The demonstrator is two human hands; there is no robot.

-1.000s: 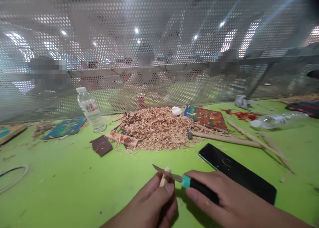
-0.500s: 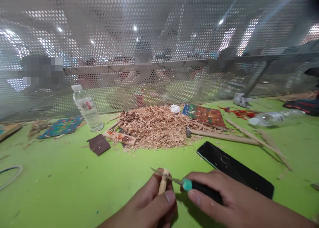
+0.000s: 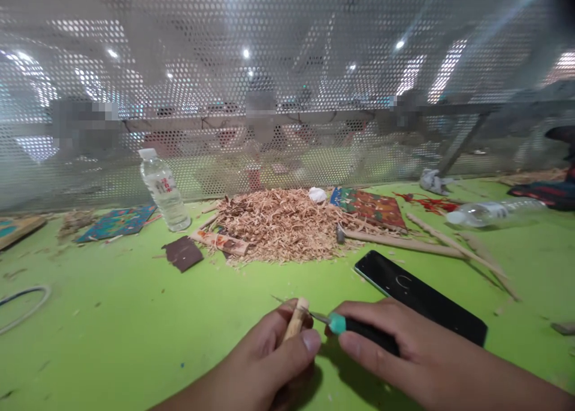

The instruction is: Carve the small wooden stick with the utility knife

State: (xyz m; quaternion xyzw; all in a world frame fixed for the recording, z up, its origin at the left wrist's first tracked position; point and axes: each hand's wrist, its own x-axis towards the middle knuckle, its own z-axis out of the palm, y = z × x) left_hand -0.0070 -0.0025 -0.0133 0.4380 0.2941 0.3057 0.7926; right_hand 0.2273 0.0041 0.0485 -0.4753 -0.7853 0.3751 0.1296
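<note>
My left hand [image 3: 272, 360] clasps pale, slim wooden stick [image 3: 294, 324], long axis slanting away rightward; right hand [image 3: 411, 345], fingers wrapped round teal-and-black-handled steel knife [image 3: 338, 323], blade crosswise at far end.

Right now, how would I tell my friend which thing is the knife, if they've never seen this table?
On the green table, find the big heap of wood shavings. Nearer you, the right hand holds the knife, blade pointing left. Its black handle with a turquoise collar sets it apart from the pale wooden stick in the left hand.
</note>
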